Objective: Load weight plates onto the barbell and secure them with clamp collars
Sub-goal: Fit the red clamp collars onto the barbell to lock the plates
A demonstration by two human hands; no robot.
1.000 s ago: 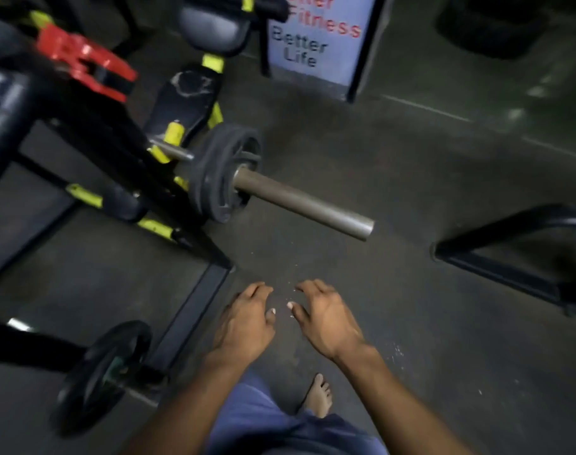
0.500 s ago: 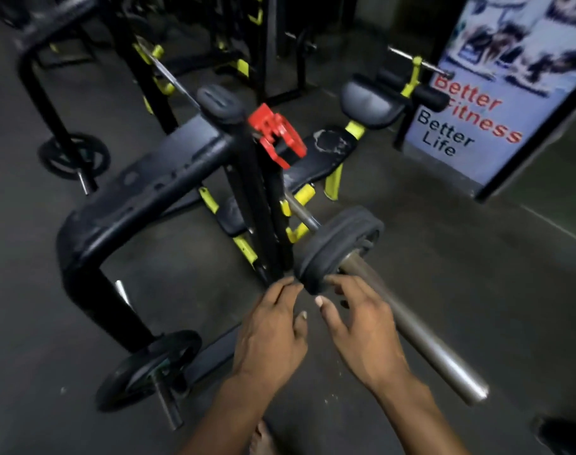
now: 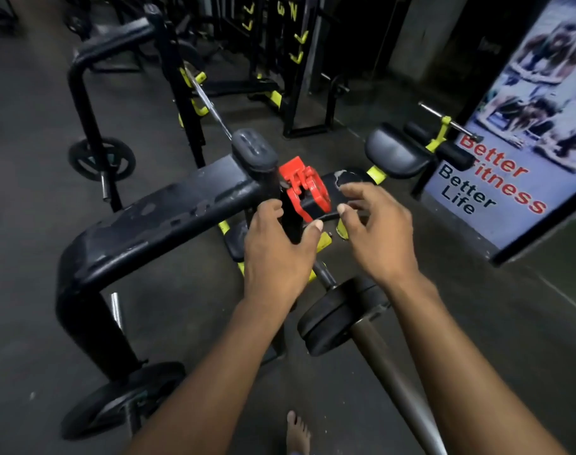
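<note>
A red clamp collar (image 3: 303, 188) hangs on the black rack upright, just above both hands. My left hand (image 3: 278, 254) is spread open right below it, fingers near the upright, holding nothing. My right hand (image 3: 375, 234) reaches in from the right, fingers apart, a short gap from the collar. A black weight plate (image 3: 332, 320) sits on the barbell sleeve (image 3: 395, 382), which runs from the rack toward the lower right under my right forearm.
A black padded rack frame (image 3: 168, 224) crosses the left side. Spare plates rest on pegs at the lower left (image 3: 116, 402) and at the far left (image 3: 101, 159). A bench with yellow parts (image 3: 395, 156) and a poster (image 3: 516, 159) stand to the right. My bare foot (image 3: 298, 431) is below.
The view has lifted from the floor to the rack. Both hands rose from beside the weight plate up to the red clamp collar, still empty.
</note>
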